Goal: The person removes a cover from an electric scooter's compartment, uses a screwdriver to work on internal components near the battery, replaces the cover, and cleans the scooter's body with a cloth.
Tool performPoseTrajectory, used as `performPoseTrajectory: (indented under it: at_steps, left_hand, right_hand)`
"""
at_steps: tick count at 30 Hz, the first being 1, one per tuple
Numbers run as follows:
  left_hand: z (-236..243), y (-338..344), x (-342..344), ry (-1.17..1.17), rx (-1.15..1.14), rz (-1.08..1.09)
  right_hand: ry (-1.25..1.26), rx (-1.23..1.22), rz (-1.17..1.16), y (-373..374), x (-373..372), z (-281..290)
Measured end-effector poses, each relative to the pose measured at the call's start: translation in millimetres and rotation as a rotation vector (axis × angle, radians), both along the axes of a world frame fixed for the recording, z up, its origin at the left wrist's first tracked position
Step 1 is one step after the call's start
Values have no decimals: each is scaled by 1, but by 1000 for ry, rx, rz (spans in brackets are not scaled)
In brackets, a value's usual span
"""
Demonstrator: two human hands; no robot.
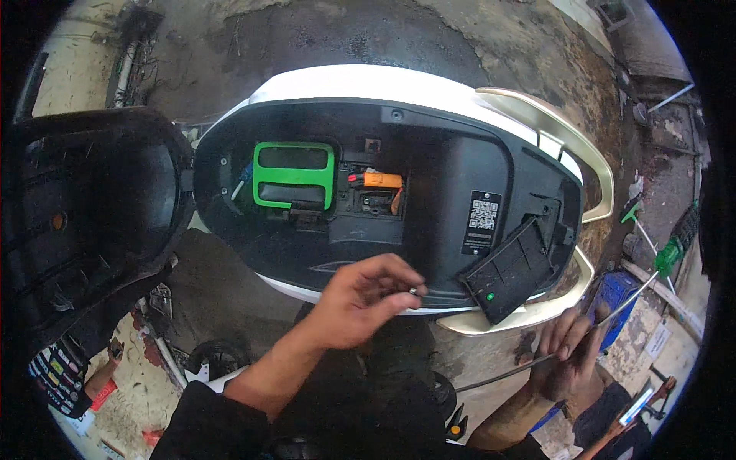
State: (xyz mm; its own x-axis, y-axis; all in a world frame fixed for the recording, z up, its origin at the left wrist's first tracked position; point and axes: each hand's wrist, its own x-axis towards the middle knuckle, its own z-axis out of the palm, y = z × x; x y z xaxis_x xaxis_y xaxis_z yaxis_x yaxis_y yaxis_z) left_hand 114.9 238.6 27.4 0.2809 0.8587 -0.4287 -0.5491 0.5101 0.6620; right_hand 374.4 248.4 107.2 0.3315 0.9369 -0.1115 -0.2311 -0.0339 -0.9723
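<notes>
My left hand (360, 299) is closed in a pinch over the near edge of a scooter's black under-seat compartment (445, 169). Between its thumb and fingers sits a small silver piece, probably a screw (414, 291). My right hand (566, 349) wraps round the long metal shaft of a green-handled screwdriver (668, 257), held slantwise beside the scooter's rear. A loose black cover (515, 272) leans at the compartment's right end. Inside the compartment are a green frame with two openings (295, 176) and an orange connector (382, 179) with red wires in a square recess.
The raised black seat (100, 184) lies hinged to the left. Gold grab rails (590, 169) flank the rear. A green T-handled tool (632, 208) and a blue container (617, 299) are at right. At lower left another person's hand (100, 383) shows.
</notes>
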Motion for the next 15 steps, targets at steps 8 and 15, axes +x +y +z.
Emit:
performPoseTrajectory:
  at_steps: [8, 15]
  left_hand:
    - [-45, -42, -46, -324, -116, 291]
    - [-54, -49, -59, -343, -216, 515]
  right_hand:
    - [-105, 63, 322, -4, -77, -5]
    - [-247, 146, 304, -12, -111, -12]
